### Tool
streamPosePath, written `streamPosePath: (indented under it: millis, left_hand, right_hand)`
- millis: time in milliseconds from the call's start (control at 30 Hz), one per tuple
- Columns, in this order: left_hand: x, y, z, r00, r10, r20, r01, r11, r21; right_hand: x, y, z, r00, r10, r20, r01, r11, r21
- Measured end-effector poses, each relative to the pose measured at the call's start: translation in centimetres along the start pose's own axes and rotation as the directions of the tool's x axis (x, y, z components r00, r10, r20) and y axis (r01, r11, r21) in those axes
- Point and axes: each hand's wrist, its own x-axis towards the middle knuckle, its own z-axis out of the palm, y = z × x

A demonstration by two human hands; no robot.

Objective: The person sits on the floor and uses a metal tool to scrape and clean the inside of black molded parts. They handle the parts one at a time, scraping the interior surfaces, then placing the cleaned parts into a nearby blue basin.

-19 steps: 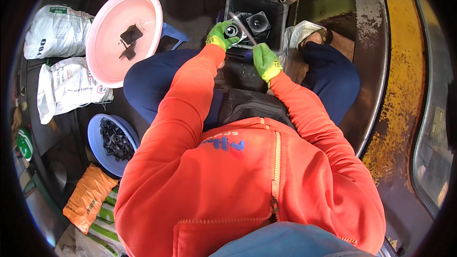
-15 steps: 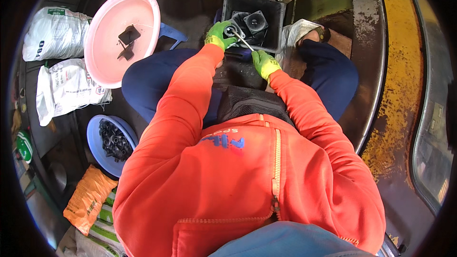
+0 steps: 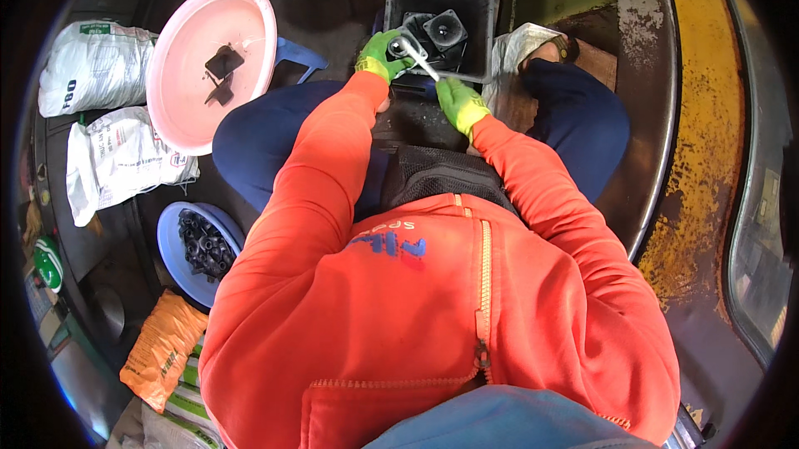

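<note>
We have our gloved left hand closed around a dark part with a round opening, while our right hand, a little apart and nearer the body, is wrapped round the near end of a pale rod-like tool, whose far end meets that opening. Just beyond both hands we see a black bin holding a square-flanged black part, and well to the left of our left hand a tilted pink basin holding dark pieces.
</note>
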Motion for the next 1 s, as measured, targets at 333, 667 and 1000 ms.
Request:
streamPosePath:
  millis: [333,667,1000]
  left_hand:
    - [0.1,-0.8,0.3,0.998,0.056,0.017,-0.056,0.998,-0.018]
    - [0.2,-1.4,0.8,0.995,0.008,0.099,0.007,0.989,-0.146]
    - [0.0,-1.5,1.1,0.982,-0.102,0.156,0.152,0.925,-0.348]
  right_hand:
    - [-0.3,-0.7,-1.1,0.983,0.170,0.073,-0.158,0.977,-0.145]
    - [-0.1,0.0,-0.7,1.000,0.030,-0.007,-0.031,0.999,-0.023]
    - [0.6,2.1,1.0,0.993,-0.117,-0.015,0.118,0.991,0.056]
